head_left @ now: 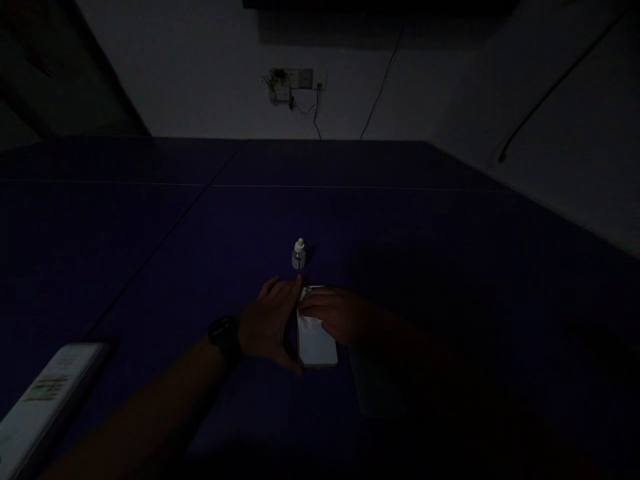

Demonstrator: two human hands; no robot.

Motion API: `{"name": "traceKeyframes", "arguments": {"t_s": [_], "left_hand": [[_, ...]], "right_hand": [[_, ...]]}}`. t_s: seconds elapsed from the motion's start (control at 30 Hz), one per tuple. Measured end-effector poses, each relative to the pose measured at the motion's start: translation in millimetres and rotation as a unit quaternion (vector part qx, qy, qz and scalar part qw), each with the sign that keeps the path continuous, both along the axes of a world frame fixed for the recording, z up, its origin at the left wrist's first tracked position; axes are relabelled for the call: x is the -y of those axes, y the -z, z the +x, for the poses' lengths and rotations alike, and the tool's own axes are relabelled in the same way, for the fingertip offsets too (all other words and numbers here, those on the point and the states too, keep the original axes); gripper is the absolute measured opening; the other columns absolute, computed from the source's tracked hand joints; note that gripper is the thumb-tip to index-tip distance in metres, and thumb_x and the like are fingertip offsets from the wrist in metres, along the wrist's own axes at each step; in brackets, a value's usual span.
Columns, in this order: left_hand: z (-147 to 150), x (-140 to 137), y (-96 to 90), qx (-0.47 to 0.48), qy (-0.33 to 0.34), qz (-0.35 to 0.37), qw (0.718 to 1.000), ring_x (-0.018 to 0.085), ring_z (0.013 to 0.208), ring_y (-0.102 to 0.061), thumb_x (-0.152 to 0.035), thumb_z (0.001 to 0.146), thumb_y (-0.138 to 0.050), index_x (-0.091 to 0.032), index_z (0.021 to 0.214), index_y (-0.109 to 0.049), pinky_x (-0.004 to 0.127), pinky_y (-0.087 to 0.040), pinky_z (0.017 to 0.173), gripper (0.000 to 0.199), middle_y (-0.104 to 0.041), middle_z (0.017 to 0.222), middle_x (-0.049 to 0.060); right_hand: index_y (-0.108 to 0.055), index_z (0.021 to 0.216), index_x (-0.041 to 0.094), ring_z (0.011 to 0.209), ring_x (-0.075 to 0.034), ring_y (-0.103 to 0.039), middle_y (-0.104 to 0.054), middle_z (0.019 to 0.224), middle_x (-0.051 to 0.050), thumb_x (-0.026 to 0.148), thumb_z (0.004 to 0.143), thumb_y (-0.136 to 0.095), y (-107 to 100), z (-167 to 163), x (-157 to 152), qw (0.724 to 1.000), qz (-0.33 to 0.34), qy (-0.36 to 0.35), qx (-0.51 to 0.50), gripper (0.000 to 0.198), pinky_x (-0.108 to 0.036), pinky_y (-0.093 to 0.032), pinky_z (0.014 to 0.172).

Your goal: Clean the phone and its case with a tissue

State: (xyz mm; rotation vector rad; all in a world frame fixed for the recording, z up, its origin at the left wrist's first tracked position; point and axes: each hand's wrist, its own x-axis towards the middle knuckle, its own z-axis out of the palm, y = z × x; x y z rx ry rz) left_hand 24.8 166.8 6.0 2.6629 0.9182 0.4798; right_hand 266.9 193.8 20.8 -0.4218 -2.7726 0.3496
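Note:
A phone-like flat device (318,348) with a pale upper face lies on the dark blue surface. My left hand (269,321) spans its left side, index finger by the top corner and thumb by the bottom corner. My right hand (336,312) rests over the upper part of the device, fingers together, pressing a crumpled white wipe (309,323) on its face. Part of the wipe is hidden under those fingers. Just beyond the device a small dropper-style bottle (299,257) with a white cap stands upright. Dim light blurs fine detail.
A white box (50,393) with printing lies at the lower left. A dark flat sheet or pouch (375,383) is faintly seen right of the device. Wall sockets (299,79) with plugged-in cables are at the back, above the surface's far edge.

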Motion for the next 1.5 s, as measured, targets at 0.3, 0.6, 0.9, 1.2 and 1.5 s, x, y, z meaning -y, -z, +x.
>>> {"name": "traceKeyframes", "arguments": {"t_s": [0.3,0.6,0.9,1.2,1.5], "left_hand": [[1,0,-3.1,-0.003,0.005,-0.005,1.000,0.051,0.140,-0.038,-0.089,0.050,-0.074,-0.015,0.159,0.020,0.075,-0.015,0.114,0.161,-0.036,0.155,0.030],[1,0,-2.7,0.023,0.013,-0.006,1.000,0.050,0.137,-0.041,-0.088,0.050,-0.075,-0.017,0.158,0.021,0.075,-0.015,0.113,0.162,-0.039,0.152,0.029],[1,1,-3.9,0.016,0.008,-0.010,1.000,0.050,0.138,-0.041,-0.088,0.053,-0.074,-0.016,0.160,0.015,0.073,-0.013,0.116,0.157,-0.038,0.154,0.028],[2,2,-5.9,0.019,0.008,-0.005,1.000,0.051,0.138,-0.041,-0.087,0.052,-0.075,-0.015,0.160,0.015,0.074,-0.014,0.115,0.158,-0.040,0.153,0.029],[3,2,-6.9,0.010,0.004,-0.007,1.000,0.050,0.138,-0.041,-0.089,0.052,-0.073,-0.016,0.160,0.016,0.072,-0.015,0.117,0.157,-0.039,0.154,0.029]], "right_hand": [[-0.069,0.119,0.014,0.121,-0.024,-0.062,-0.071,0.124,-0.012,0.009,0.084,-0.052,3,-2,-4,1.000,-0.001,-0.016,-0.011,0.039,-0.045,-0.047,0.110],[-0.070,0.116,0.009,0.118,-0.024,-0.064,-0.073,0.120,-0.015,0.006,0.085,-0.051,3,-1,-3,0.999,0.022,-0.019,-0.019,0.037,-0.042,-0.050,0.107],[-0.070,0.113,0.009,0.115,-0.024,-0.065,-0.073,0.118,-0.014,0.004,0.084,-0.051,5,0,-1,0.999,0.030,-0.008,-0.028,0.035,-0.041,-0.051,0.105],[-0.071,0.107,0.012,0.109,-0.022,-0.066,-0.074,0.113,-0.012,0.004,0.087,-0.053,-5,-1,3,1.000,0.017,-0.016,-0.013,0.028,-0.039,-0.052,0.101],[-0.070,0.107,0.009,0.107,-0.023,-0.067,-0.074,0.111,-0.014,0.004,0.085,-0.056,-10,-1,7,1.000,0.005,-0.022,0.010,0.027,-0.038,-0.052,0.099]]}}
